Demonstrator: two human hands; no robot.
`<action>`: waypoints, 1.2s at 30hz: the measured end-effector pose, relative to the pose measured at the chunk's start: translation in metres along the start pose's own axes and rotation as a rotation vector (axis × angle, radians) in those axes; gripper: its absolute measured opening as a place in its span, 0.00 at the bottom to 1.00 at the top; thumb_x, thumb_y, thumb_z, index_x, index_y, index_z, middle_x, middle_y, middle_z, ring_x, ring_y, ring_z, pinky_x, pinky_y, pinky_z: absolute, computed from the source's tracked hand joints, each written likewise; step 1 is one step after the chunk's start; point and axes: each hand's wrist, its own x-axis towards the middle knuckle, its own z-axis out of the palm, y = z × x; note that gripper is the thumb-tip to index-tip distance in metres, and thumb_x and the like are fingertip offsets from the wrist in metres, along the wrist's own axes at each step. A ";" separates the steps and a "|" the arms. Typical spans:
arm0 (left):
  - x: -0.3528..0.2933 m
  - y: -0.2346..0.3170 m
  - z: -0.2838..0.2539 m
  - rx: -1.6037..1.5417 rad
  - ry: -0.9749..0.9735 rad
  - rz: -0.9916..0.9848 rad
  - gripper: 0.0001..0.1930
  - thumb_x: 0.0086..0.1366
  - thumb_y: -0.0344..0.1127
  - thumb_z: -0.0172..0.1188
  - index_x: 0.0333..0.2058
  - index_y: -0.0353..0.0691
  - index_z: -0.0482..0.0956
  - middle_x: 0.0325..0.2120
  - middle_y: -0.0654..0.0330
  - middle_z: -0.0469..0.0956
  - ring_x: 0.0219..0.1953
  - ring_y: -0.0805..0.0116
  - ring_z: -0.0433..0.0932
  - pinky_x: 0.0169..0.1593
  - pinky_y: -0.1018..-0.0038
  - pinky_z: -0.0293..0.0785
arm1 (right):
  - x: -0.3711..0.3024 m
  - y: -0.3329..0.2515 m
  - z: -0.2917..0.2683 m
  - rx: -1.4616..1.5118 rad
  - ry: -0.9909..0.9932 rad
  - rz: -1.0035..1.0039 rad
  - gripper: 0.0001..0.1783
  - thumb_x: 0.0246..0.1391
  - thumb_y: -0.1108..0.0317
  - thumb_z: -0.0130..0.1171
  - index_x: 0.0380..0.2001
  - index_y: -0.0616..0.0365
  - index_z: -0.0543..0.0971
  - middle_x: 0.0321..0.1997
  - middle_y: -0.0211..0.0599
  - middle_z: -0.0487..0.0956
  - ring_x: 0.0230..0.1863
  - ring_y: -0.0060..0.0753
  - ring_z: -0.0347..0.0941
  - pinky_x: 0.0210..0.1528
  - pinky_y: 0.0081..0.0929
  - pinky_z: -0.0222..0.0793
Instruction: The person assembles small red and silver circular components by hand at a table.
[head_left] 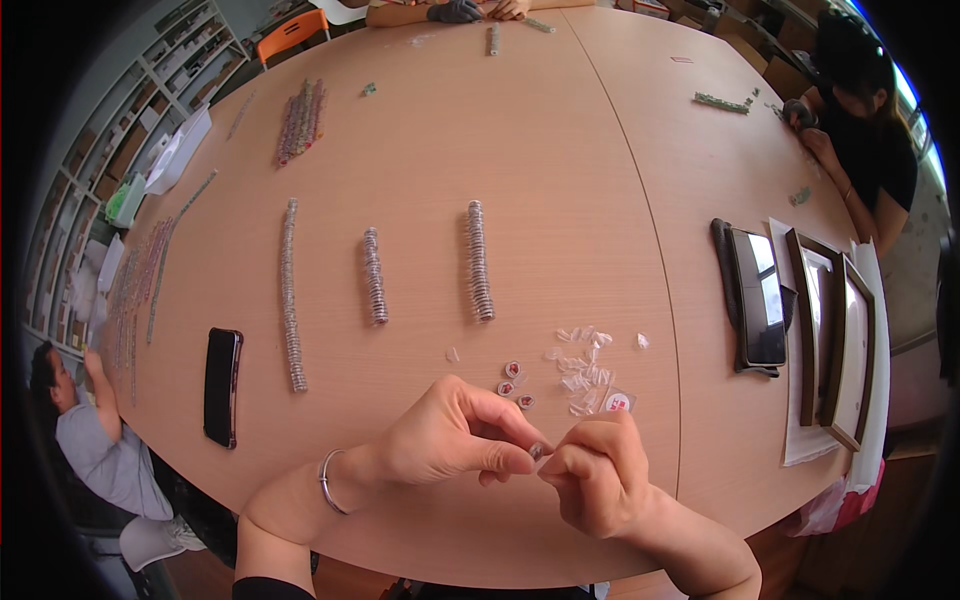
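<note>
My left hand (440,432) pinches a small round piece with a clear rim (537,451) between thumb and forefinger. Against its other side press the closed fingertips of my right hand (604,474); whether they grip anything of their own is hidden. Just beyond my hands lie three small round discs with red centres (513,369). Beside them is a loose heap of clear plastic pieces (583,380), with a clear packet bearing a red and white round label (618,402) at its near edge.
Three long stacks of clear discs (480,262) lie across the middle. A dark phone (222,388) is at left, a tablet (757,297) and brown frames (845,350) at right. Bundled coloured stacks (302,122) lie farther off. Other people sit around the table (600,200).
</note>
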 end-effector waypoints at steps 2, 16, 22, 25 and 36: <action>0.000 0.000 0.000 -0.013 -0.008 0.001 0.07 0.56 0.25 0.65 0.34 0.31 0.82 0.24 0.61 0.79 0.23 0.79 0.75 0.27 0.83 0.72 | 0.000 0.001 -0.001 0.004 0.032 -0.025 0.16 0.34 0.80 0.66 0.32 0.65 0.77 0.33 0.41 0.71 0.26 0.33 0.66 0.24 0.24 0.63; -0.001 0.006 0.001 0.087 0.050 -0.064 0.07 0.53 0.23 0.67 0.32 0.28 0.81 0.25 0.57 0.78 0.24 0.76 0.75 0.25 0.83 0.72 | 0.009 0.001 -0.005 -0.114 -0.033 -0.066 0.16 0.31 0.79 0.66 0.31 0.69 0.77 0.33 0.41 0.72 0.28 0.34 0.68 0.25 0.25 0.66; -0.001 0.001 0.001 -0.027 0.032 -0.072 0.07 0.53 0.23 0.67 0.31 0.28 0.81 0.25 0.57 0.77 0.23 0.75 0.75 0.24 0.83 0.71 | 0.007 0.002 -0.005 -0.122 -0.021 -0.107 0.15 0.31 0.80 0.65 0.29 0.68 0.76 0.33 0.41 0.72 0.27 0.33 0.68 0.26 0.24 0.66; 0.000 0.000 0.001 -0.090 0.012 -0.076 0.07 0.55 0.25 0.66 0.33 0.30 0.81 0.22 0.61 0.78 0.22 0.78 0.74 0.25 0.82 0.71 | 0.008 0.001 -0.006 -0.143 -0.025 -0.129 0.13 0.32 0.79 0.64 0.28 0.68 0.77 0.33 0.40 0.71 0.27 0.33 0.68 0.25 0.23 0.67; 0.001 -0.008 -0.008 -0.305 -0.043 -0.044 0.08 0.59 0.28 0.64 0.35 0.29 0.81 0.24 0.60 0.77 0.24 0.77 0.74 0.27 0.82 0.71 | 0.007 0.001 -0.006 -0.099 -0.056 -0.159 0.12 0.32 0.79 0.64 0.26 0.66 0.77 0.34 0.40 0.71 0.28 0.33 0.68 0.27 0.24 0.68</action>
